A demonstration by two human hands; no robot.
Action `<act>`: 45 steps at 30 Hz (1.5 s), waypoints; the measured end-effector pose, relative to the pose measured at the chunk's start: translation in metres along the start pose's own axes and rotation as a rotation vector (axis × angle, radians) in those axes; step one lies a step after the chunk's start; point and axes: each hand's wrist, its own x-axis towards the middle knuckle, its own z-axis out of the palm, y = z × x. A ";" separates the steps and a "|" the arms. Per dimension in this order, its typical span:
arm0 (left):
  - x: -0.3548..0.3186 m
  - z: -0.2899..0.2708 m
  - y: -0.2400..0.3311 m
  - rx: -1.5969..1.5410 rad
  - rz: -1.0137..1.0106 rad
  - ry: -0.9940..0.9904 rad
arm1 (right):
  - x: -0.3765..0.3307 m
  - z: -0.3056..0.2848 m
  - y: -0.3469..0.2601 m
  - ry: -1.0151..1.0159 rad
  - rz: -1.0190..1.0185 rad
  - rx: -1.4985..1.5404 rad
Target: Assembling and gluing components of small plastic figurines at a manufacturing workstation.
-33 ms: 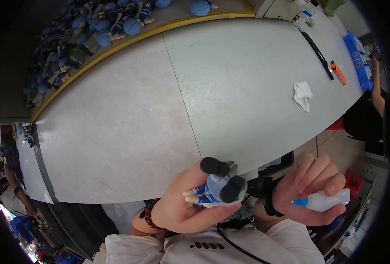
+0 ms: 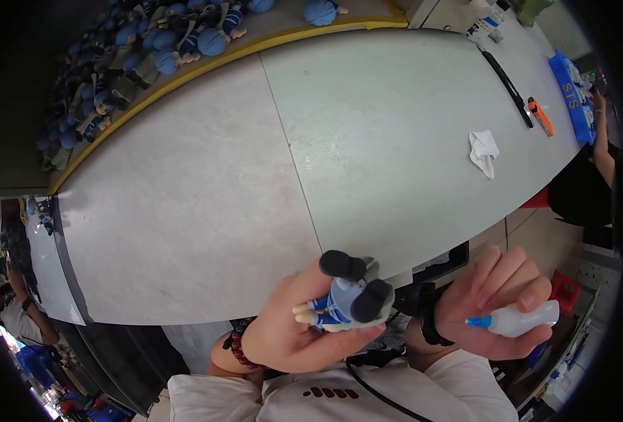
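Note:
My left hand (image 2: pixel 287 330) is closed around a small toy figure (image 2: pixel 339 299) in blue and grey, above the table's front edge. The figure's black shoe soles face up toward me, and its pale hands and blue sleeves point left; its head is hidden. In my right hand (image 2: pixel 501 302) lies a small translucent white dropper bottle (image 2: pixel 526 320) with a blue tip and a thin needle. My fingers curl round the bottle, and its needle points left toward the figure, apart from it.
Many blue-headed figures (image 2: pixel 164 39) fill a yellow-edged shelf (image 2: pixel 234 48) behind the grey table (image 2: pixel 206 183). At right lie a crumpled white cloth (image 2: pixel 482 151), a black pen-like tool (image 2: pixel 505 84), an orange cutter (image 2: pixel 540 116) and a blue tray (image 2: pixel 572 98). A clear bottle (image 2: pixel 486 24) stands beyond.

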 end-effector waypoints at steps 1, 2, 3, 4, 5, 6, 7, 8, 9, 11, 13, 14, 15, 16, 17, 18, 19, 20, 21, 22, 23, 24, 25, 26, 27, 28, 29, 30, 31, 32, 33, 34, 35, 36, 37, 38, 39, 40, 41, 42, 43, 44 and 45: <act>0.001 0.001 0.001 0.001 0.001 0.002 | 0.000 0.000 0.000 -0.011 0.025 -0.013; 0.003 0.004 0.004 0.019 -0.023 0.053 | 0.000 0.000 0.000 -0.012 0.026 -0.011; 0.004 0.007 0.005 0.036 -0.047 0.102 | 0.000 0.000 0.001 -0.012 0.028 -0.012; 0.005 0.008 0.005 0.036 -0.047 0.103 | -0.001 0.000 0.001 -0.011 0.031 -0.013; 0.005 0.010 0.006 0.025 -0.036 0.127 | -0.001 0.000 0.001 -0.011 0.031 -0.013; 0.006 0.010 0.005 0.013 -0.024 0.151 | -0.001 0.000 0.002 -0.014 0.032 -0.010; 0.006 0.011 0.005 0.013 -0.024 0.151 | -0.001 0.000 0.002 -0.016 0.033 -0.008; 0.006 0.010 0.004 -0.028 -0.030 0.150 | -0.001 0.000 0.003 -0.016 0.033 -0.008; 0.006 0.010 0.003 -0.070 -0.036 0.147 | -0.001 -0.001 0.002 -0.015 0.036 -0.008; 0.006 0.001 -0.002 -0.049 -0.044 0.068 | -0.001 -0.001 0.002 -0.013 0.037 -0.011; 0.003 -0.002 0.002 -0.021 -0.050 -0.003 | 0.000 -0.001 0.002 -0.034 0.047 0.026; 0.000 0.000 0.006 -0.045 -0.099 0.004 | 0.000 -0.001 0.002 -0.035 0.046 0.027; 0.000 0.000 0.005 -0.078 -0.151 0.003 | 0.000 -0.003 0.003 -0.028 0.037 -0.001; 0.000 -0.001 0.001 -0.092 -0.144 -0.042 | -0.001 -0.004 0.003 -0.021 0.028 -0.029; 0.001 -0.001 0.000 -0.099 -0.145 -0.050 | -0.001 -0.006 0.004 -0.019 0.025 -0.040; 0.001 0.000 0.002 -0.148 -0.115 -0.047 | -0.001 -0.005 0.004 -0.020 0.021 -0.037; 0.001 0.001 0.005 -0.196 -0.085 -0.043 | -0.001 -0.005 0.004 -0.021 0.017 -0.033; 0.000 0.001 0.001 -0.192 -0.084 -0.041 | -0.001 -0.004 0.003 -0.022 0.017 -0.029; 0.000 -0.001 -0.010 -0.143 0.069 -0.039 | -0.001 -0.005 0.003 -0.023 0.024 -0.030; -0.001 -0.001 -0.017 -0.092 0.222 -0.037 | -0.002 -0.005 0.003 -0.024 0.031 -0.030; -0.002 -0.001 -0.016 -0.094 0.222 -0.037 | -0.002 -0.005 0.003 -0.024 0.031 -0.031; -0.004 0.002 -0.014 -0.128 0.180 0.009 | -0.002 -0.006 0.004 -0.022 0.032 -0.033; -0.007 0.004 -0.012 -0.163 0.138 0.056 | -0.002 -0.006 0.004 -0.020 0.034 -0.034; -0.007 0.005 -0.012 -0.197 0.095 0.103 | -0.002 -0.006 0.004 -0.019 0.034 -0.036; -0.007 0.005 -0.011 -0.196 0.095 0.103 | -0.002 -0.005 0.004 -0.030 0.040 -0.028; -0.007 0.004 -0.010 -0.205 0.089 0.095 | -0.002 -0.004 0.004 -0.040 0.046 -0.021; -0.006 0.004 -0.010 -0.214 0.083 0.087 | -0.002 -0.003 0.004 -0.040 0.046 -0.020; -0.006 0.004 -0.009 -0.214 0.083 0.087 | -0.002 -0.003 0.004 -0.042 0.046 -0.021; -0.006 0.003 -0.009 -0.207 0.068 0.082 | -0.002 -0.004 0.005 -0.044 0.046 -0.023; -0.006 0.003 -0.008 -0.201 0.053 0.076 | -0.002 -0.004 0.005 -0.044 0.046 -0.022; -0.006 0.003 -0.009 -0.200 0.054 0.077 | -0.003 -0.004 0.005 -0.026 0.042 -0.029; -0.006 0.003 -0.009 -0.195 0.060 0.076 | -0.004 -0.005 0.005 -0.007 0.039 -0.037; -0.006 0.002 -0.009 -0.190 0.066 0.075 | -0.004 -0.005 0.006 -0.007 0.039 -0.036; -0.005 0.002 -0.009 -0.190 0.066 0.075 | -0.004 -0.005 0.006 -0.011 0.039 -0.031; -0.005 0.001 -0.009 -0.184 0.064 0.065 | -0.004 -0.005 0.006 -0.014 0.039 -0.026; -0.005 0.001 -0.009 -0.179 0.062 0.056 | -0.004 -0.005 0.006 -0.014 0.039 -0.026; -0.005 0.001 -0.010 -0.180 0.062 0.054 | -0.005 -0.006 0.006 -0.013 0.042 -0.023; -0.005 0.000 -0.011 -0.172 0.065 0.050 | -0.005 -0.006 0.006 -0.012 0.044 -0.021; -0.004 0.000 -0.011 -0.165 0.067 0.044 | -0.005 -0.006 0.006 -0.011 0.043 -0.024; -0.004 0.001 -0.010 -0.162 0.068 0.047 | -0.006 -0.004 0.007 -0.006 0.042 -0.021; -0.003 0.002 -0.009 -0.185 0.048 0.079 | -0.006 -0.004 0.008 -0.001 0.040 -0.019; -0.003 0.002 -0.008 -0.208 0.029 0.111 | -0.007 -0.003 0.009 -0.001 0.042 -0.016; -0.003 0.003 -0.009 -0.208 0.029 0.110 | -0.006 -0.003 0.009 -0.001 0.040 -0.014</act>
